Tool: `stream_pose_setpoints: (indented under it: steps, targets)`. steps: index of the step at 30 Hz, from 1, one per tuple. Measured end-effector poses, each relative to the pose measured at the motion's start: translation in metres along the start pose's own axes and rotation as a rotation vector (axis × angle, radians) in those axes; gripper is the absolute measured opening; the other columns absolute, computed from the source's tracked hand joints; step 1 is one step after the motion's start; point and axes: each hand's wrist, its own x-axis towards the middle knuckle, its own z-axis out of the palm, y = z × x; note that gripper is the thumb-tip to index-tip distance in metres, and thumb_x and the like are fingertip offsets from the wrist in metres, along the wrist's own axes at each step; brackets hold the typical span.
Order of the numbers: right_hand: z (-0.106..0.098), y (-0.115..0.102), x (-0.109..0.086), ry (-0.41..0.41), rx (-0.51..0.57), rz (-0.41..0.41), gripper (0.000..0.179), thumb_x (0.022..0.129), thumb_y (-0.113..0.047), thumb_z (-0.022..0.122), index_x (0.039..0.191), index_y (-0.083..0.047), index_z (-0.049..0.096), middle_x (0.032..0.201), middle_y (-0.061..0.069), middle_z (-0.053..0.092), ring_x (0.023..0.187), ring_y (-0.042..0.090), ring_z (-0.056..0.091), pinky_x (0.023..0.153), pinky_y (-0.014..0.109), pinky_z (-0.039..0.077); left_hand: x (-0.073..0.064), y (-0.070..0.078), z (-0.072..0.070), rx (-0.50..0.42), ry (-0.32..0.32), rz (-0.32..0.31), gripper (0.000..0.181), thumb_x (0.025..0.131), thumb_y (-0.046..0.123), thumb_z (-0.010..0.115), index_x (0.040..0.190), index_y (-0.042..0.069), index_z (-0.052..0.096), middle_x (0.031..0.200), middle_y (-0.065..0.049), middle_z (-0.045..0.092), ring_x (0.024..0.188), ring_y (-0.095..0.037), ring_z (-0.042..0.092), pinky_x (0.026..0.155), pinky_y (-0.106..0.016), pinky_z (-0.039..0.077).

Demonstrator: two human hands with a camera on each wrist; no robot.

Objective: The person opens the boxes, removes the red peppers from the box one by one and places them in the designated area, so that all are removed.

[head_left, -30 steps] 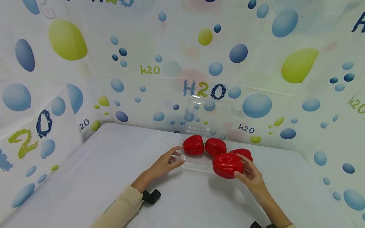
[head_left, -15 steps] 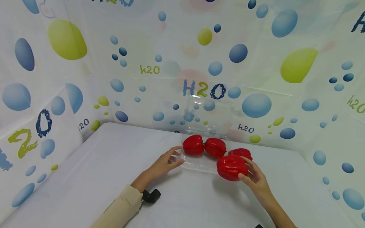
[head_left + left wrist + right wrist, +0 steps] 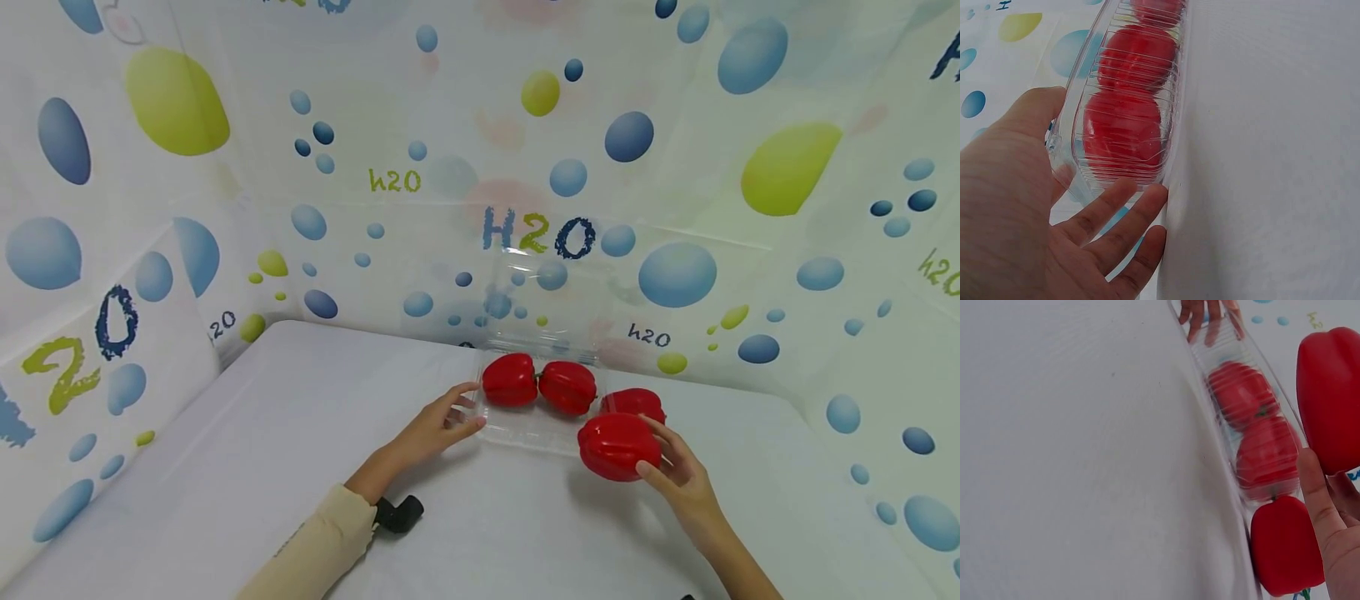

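Note:
My right hand (image 3: 686,483) holds a red bell pepper (image 3: 618,447) by its right side, thumb in front and fingers behind, above the table. In the right wrist view this bell pepper (image 3: 1332,400) stands out at the right edge. Two more red peppers, a left one (image 3: 510,380) and a right one (image 3: 567,387), lie in a clear plastic clamshell box (image 3: 528,433) with its lid raised. Just outside its right end sits another red pepper (image 3: 637,402), partly covered by the held one. My left hand (image 3: 435,425) touches the box's left end with loosely spread fingers (image 3: 1125,234).
A white cloth covers the table (image 3: 300,467). Behind it hangs a white curtain (image 3: 450,108) with blue and green drops, close to the raised clear lid (image 3: 551,296). A black strap mount (image 3: 400,515) sits at the left wrist.
My right hand has carried the held pepper to the right and slightly nearer to me, away from the box. The left hand and the box stay in place.

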Motion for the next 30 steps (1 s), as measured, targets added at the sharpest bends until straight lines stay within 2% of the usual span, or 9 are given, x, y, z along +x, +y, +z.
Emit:
stream_pose_setpoints:
  steps: [7, 11, 16, 21, 30]
  targets:
    - [-0.003, 0.006, -0.003, 0.021, -0.012, -0.006, 0.064, 0.092, -0.018, 0.066, 0.148, -0.013, 0.034, 0.135, -0.006, 0.046, 0.108, 0.001, 0.057, 0.083, 0.023, 0.054, 0.000, -0.002, 0.000, -0.011, -0.005, 0.003, 0.064, 0.093, 0.038, 0.065, 0.148, 0.020, 0.036, 0.132, -0.009, 0.055, 0.116, -0.027, 0.057, 0.099, -0.045, 0.048]
    - [-0.004, 0.010, -0.003, 0.007, -0.003, -0.042, 0.062, 0.093, -0.016, 0.064, 0.147, -0.013, 0.035, 0.132, -0.011, 0.048, 0.108, 0.003, 0.058, 0.083, 0.024, 0.055, 0.000, -0.001, -0.002, -0.009, 0.008, -0.005, 0.064, 0.093, 0.038, 0.065, 0.147, 0.021, 0.037, 0.131, -0.008, 0.055, 0.115, -0.025, 0.057, 0.099, -0.044, 0.049]
    - [-0.006, 0.013, -0.001, -0.012, 0.005, -0.104, 0.060, 0.093, -0.012, 0.061, 0.147, -0.011, 0.035, 0.131, -0.009, 0.051, 0.109, 0.007, 0.058, 0.082, 0.025, 0.055, 0.002, 0.000, -0.003, -0.003, 0.005, 0.006, 0.064, 0.093, 0.039, 0.065, 0.148, 0.021, 0.036, 0.131, -0.009, 0.055, 0.116, -0.026, 0.057, 0.099, -0.044, 0.049]
    - [-0.009, 0.016, -0.003, -0.043, 0.052, -0.099, 0.059, 0.094, -0.011, 0.059, 0.148, -0.012, 0.034, 0.132, -0.010, 0.050, 0.110, 0.006, 0.058, 0.083, 0.026, 0.055, 0.002, 0.001, -0.003, -0.007, -0.002, -0.002, 0.064, 0.093, 0.037, 0.065, 0.148, 0.021, 0.037, 0.131, -0.009, 0.055, 0.117, -0.028, 0.057, 0.099, -0.045, 0.049]
    - [-0.027, 0.025, -0.002, -0.105, 0.119, -0.186, 0.053, 0.095, -0.004, 0.051, 0.146, -0.014, 0.037, 0.133, -0.010, 0.052, 0.110, 0.007, 0.058, 0.083, 0.025, 0.055, 0.003, -0.002, 0.000, -0.001, 0.004, 0.001, 0.064, 0.093, 0.038, 0.065, 0.148, 0.021, 0.037, 0.131, -0.008, 0.055, 0.116, -0.026, 0.057, 0.098, -0.044, 0.049]
